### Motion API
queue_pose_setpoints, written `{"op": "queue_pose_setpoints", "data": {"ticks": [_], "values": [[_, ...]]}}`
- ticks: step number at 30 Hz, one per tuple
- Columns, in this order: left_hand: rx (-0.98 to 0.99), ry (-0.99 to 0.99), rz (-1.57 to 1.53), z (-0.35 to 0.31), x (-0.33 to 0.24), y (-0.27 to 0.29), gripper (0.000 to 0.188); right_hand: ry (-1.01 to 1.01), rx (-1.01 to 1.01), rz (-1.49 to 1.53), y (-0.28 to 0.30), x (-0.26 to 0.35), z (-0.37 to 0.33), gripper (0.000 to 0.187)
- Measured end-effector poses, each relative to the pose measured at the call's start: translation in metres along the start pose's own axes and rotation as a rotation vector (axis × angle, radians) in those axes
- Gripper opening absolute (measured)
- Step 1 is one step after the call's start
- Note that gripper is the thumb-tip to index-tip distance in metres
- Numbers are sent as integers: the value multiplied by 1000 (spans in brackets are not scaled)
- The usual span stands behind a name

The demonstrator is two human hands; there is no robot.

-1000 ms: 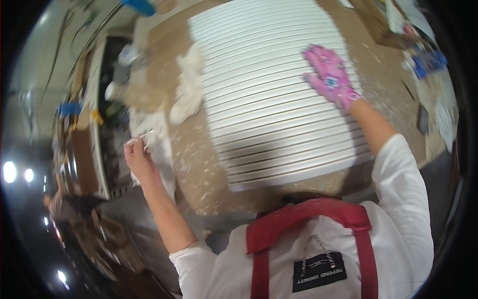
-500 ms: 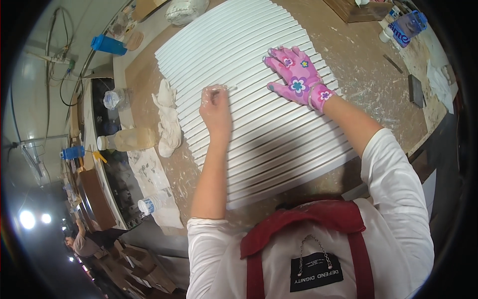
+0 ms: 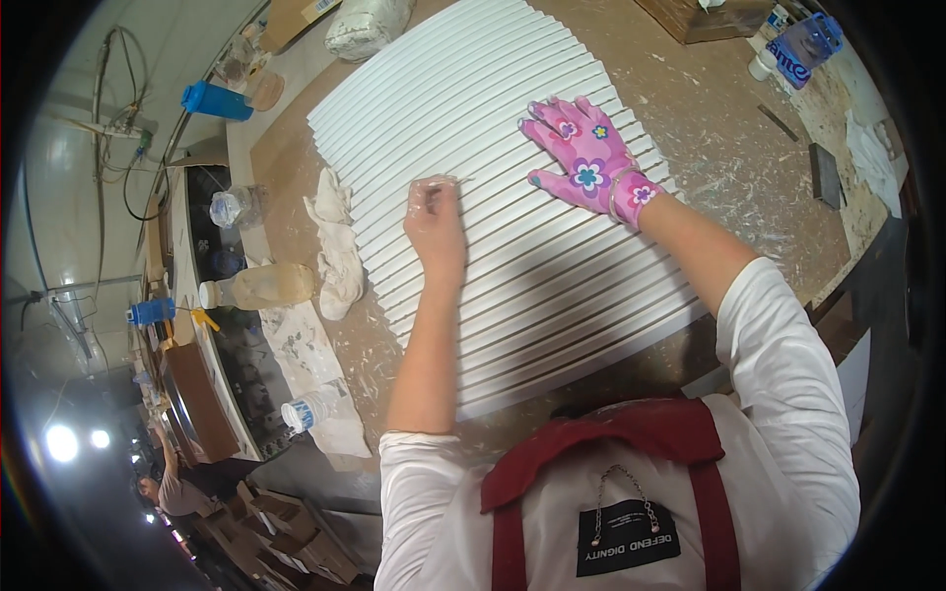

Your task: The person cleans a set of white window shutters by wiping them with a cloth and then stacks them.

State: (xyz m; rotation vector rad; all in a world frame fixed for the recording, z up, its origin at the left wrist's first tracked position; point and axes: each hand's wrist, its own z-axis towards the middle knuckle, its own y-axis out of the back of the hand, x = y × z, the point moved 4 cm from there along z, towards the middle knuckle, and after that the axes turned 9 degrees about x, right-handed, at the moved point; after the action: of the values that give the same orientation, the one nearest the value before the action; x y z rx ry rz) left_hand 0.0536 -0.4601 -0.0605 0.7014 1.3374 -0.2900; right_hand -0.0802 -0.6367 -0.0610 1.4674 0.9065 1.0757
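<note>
Many long white strips (image 3: 394, 128) lie side by side across the brown work table, with narrow gaps between them. My right hand (image 3: 588, 163), in a pink flowered glove, rests flat on the strips with its fingers spread. My bare left hand (image 3: 434, 212) is over the strips to the left, its fingers curled in a pinch and smeared with white. A small pale tip shows at the fingers; what it belongs to cannot be made out.
A crumpled white cloth (image 3: 337, 246), a bottle of yellowish liquid (image 3: 266, 286) and a clear bottle (image 3: 304, 411) are on the left. A blue bottle (image 3: 217, 100) and a wrapped white bundle (image 3: 367, 28) lie farther back. A dark block (image 3: 824, 177) and a cardboard box (image 3: 705, 18) are at right.
My left hand has shifted slightly right and nearer, still pinched, partly with a small shift of the view. My right hand stays flat on the strips.
</note>
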Motion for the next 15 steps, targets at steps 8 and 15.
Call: {"op": "queue_pose_setpoints", "data": {"ticks": [8, 15], "values": [[-48, -25, 1, 4, 5, 4, 7, 0, -11, 3, -3, -1, 1, 66], [-26, 14, -55, 5, 7, 1, 6, 6, -15, 6, -2, -1, 0, 66]]}}
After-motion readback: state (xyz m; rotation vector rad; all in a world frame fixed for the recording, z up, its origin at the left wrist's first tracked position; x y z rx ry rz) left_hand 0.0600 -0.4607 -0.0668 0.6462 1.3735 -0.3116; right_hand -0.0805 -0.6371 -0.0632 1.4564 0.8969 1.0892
